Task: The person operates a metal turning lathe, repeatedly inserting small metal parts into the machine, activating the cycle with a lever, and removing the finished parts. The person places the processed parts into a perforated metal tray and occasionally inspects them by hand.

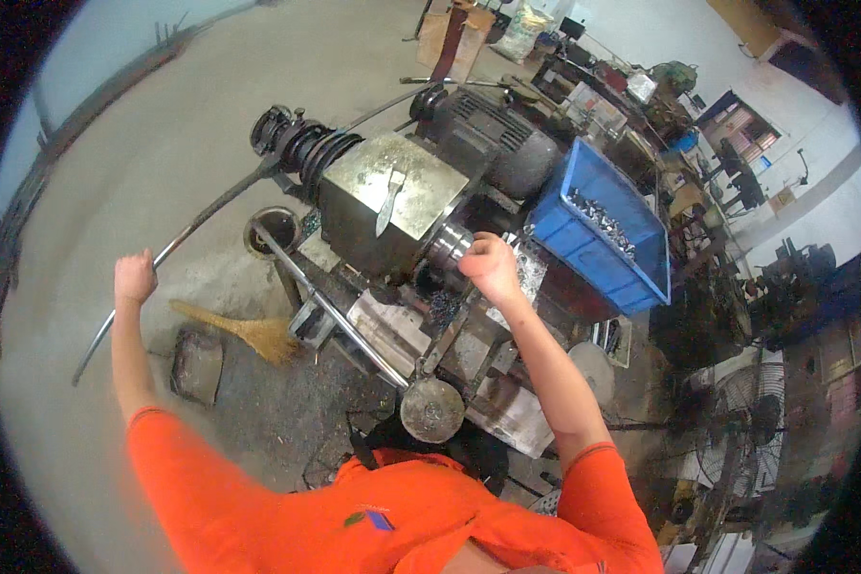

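My left hand (136, 277) is wrapped round a long metal lever (199, 220), which runs from the rear end of a lathe-like machine (359, 196) out to the left. Over on the right, the curled fingers of my right hand (491, 268) are at the front face of the machine's shiny round chuck (447, 247). Whatever those fingers pinch is hidden. On top of the machine's metal housing lies a flat brush (388, 206). Dark metal chips (443, 308) have gathered below the chuck.
A blue crate (555, 234) of small metal pieces (603, 222) stands right of the chuck. Behind the housing sits a motor (502, 129). A second bar (330, 311) slants toward me, near a round metal disc (432, 409). A straw broom (253, 333) and dustpan (198, 365) lie left.
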`<state>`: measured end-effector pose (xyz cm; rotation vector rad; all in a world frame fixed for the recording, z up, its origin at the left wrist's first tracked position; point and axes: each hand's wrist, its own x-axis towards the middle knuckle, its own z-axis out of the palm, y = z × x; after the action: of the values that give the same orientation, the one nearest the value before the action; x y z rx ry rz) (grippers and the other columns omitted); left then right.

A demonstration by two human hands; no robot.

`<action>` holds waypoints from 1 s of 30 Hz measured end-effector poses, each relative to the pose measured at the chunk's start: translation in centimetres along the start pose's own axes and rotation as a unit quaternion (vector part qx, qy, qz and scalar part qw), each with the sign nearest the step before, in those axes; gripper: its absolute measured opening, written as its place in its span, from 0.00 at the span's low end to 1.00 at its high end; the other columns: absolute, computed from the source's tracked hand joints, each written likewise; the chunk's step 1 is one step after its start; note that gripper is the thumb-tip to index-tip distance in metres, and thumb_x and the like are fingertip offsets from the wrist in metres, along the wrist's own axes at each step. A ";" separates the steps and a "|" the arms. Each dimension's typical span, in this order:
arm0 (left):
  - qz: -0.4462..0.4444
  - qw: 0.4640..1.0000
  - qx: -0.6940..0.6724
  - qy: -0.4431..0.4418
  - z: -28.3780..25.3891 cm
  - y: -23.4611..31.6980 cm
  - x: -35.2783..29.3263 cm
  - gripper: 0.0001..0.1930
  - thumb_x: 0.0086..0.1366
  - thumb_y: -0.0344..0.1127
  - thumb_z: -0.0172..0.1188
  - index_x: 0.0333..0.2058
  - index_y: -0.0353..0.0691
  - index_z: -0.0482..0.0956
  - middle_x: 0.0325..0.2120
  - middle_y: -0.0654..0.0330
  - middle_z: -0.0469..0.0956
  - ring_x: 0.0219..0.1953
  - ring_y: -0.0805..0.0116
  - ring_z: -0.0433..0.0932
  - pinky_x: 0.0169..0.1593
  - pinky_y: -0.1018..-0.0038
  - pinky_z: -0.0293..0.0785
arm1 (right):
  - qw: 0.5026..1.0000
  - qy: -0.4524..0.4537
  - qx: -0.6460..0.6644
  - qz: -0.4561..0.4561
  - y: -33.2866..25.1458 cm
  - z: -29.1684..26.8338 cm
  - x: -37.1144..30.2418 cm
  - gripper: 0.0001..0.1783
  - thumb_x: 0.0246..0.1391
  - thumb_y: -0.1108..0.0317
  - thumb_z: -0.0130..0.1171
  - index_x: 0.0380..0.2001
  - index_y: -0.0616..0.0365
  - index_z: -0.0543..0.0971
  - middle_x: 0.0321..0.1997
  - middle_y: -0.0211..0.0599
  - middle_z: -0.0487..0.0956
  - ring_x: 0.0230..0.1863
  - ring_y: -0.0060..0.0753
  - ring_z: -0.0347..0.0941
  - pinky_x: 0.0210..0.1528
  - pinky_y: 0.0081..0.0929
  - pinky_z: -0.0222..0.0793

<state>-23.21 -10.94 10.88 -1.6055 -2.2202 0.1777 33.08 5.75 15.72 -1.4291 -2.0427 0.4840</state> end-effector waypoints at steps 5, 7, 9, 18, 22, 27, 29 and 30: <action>-0.136 0.986 -0.093 -0.031 -0.2 1.8 0.1 0.08 0.49 0.31 0.52 0.28 0.36 0.76 0.24 0.48 0.76 0.30 0.52 0.76 0.35 0.63 0.72 | 0.999 0.013 -0.024 -0.040 0.3 -2.4 -1.6 0.13 0.24 0.63 0.55 0.19 0.56 0.80 0.47 0.55 0.71 0.49 0.52 0.67 0.49 0.32 0.64; -0.211 0.957 -0.197 -0.027 -1.7 4.6 0.0 0.11 0.51 0.32 0.52 0.32 0.35 0.76 0.27 0.48 0.77 0.32 0.52 0.76 0.37 0.63 0.72 | 0.998 0.024 -0.001 -0.055 1.4 -4.3 -3.6 0.13 0.24 0.65 0.56 0.21 0.54 0.80 0.51 0.54 0.68 0.49 0.53 0.67 0.50 0.31 0.63; -0.114 0.899 -0.341 0.249 -0.1 8.8 -0.6 0.15 0.55 0.36 0.53 0.39 0.35 0.75 0.32 0.51 0.77 0.35 0.55 0.77 0.40 0.66 0.71 | 0.996 0.072 0.000 -0.057 2.4 -6.6 -6.4 0.12 0.25 0.67 0.56 0.21 0.55 0.79 0.51 0.54 0.69 0.50 0.52 0.67 0.50 0.29 0.63; 0.162 0.947 -0.169 -0.222 7.6 28.5 -6.3 0.25 0.47 0.49 0.61 0.40 0.39 0.72 0.31 0.52 0.77 0.37 0.56 0.76 0.39 0.62 0.71 | 0.984 0.130 -0.034 0.120 10.9 -16.5 -22.1 0.13 0.27 0.78 0.51 0.23 0.62 0.79 0.39 0.45 0.77 0.41 0.37 0.73 0.42 0.25 0.67; 0.251 0.939 0.001 -0.235 8.3 26.1 -1.1 0.10 0.50 0.38 0.57 0.34 0.51 0.76 0.34 0.60 0.76 0.37 0.62 0.77 0.39 0.67 0.71 | 0.959 0.132 -0.083 0.236 14.5 -19.6 -29.2 0.12 0.32 0.76 0.50 0.25 0.65 0.78 0.28 0.42 0.77 0.29 0.34 0.75 0.33 0.23 0.68; 0.167 0.953 -0.149 -0.202 5.9 25.7 -2.5 0.13 0.49 0.39 0.58 0.37 0.51 0.77 0.30 0.58 0.78 0.36 0.61 0.77 0.38 0.66 0.71 | 0.894 0.167 -0.220 0.353 20.0 -22.1 -39.5 0.22 0.26 0.68 0.59 0.34 0.59 0.78 0.35 0.46 0.77 0.38 0.43 0.74 0.42 0.29 0.67; 0.083 0.935 -0.263 -0.222 5.7 24.3 -2.2 0.15 0.49 0.40 0.59 0.39 0.51 0.76 0.29 0.58 0.78 0.36 0.59 0.76 0.38 0.65 0.72 | 0.831 0.112 -0.288 0.462 23.0 -23.1 -45.2 0.29 0.28 0.66 0.58 0.42 0.55 0.75 0.39 0.45 0.76 0.42 0.42 0.73 0.44 0.29 0.67; 0.092 0.924 -0.313 -0.202 6.3 23.2 -1.7 0.17 0.50 0.41 0.59 0.40 0.45 0.76 0.27 0.54 0.78 0.31 0.61 0.78 0.31 0.67 0.74 | 0.820 0.069 -0.222 0.523 24.7 -23.7 -48.4 0.29 0.29 0.64 0.59 0.44 0.53 0.74 0.40 0.45 0.76 0.42 0.43 0.72 0.45 0.31 0.67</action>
<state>-4.70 -4.01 -2.87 -2.2909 -2.5990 -0.1945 78.19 -31.56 6.36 -2.7526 -1.1008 0.2893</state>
